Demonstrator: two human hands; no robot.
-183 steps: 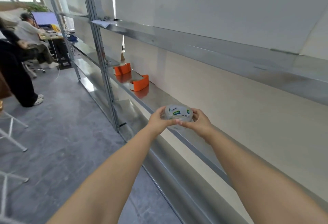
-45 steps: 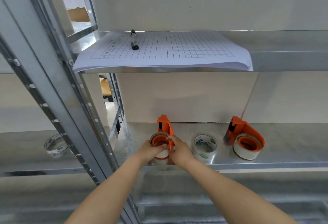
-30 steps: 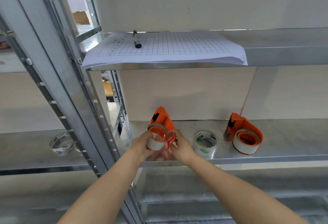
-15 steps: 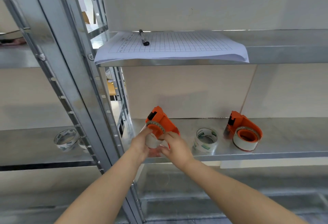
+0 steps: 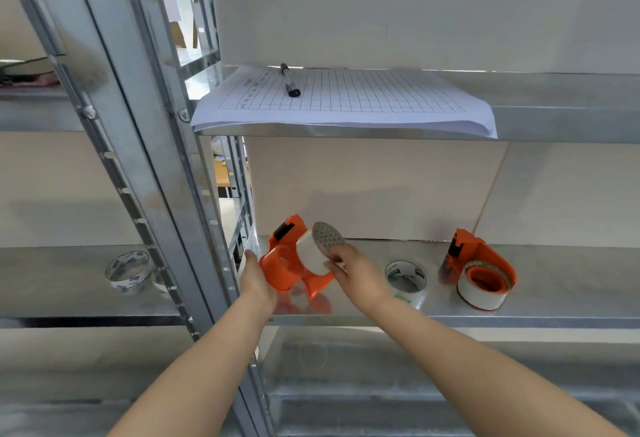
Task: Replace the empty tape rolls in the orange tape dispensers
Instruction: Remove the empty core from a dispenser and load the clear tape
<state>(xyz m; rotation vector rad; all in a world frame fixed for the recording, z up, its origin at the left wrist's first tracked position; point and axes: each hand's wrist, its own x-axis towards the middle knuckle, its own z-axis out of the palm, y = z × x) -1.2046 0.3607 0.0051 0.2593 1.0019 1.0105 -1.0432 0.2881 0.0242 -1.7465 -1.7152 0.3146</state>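
Dispenser [image 5: 277, 265], glossy orange plastic: left hand [image 5: 258, 280] grips | white roll [image 5: 311, 255] (diamond-embossed end): right hand [image 5: 360, 277] pinches

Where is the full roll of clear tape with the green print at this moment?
In the head view the full roll lies on the lower shelf, right of centre, between the right hand and the second orange dispenser.

Tilted orange dispenser [image 5: 279, 265], white roll [image 5: 311, 256] (detached) alongside.

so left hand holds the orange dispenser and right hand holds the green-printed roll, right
No: in the head view the right hand grips the white roll at the orange dispenser the left hand holds; the green-printed roll lies on the shelf.
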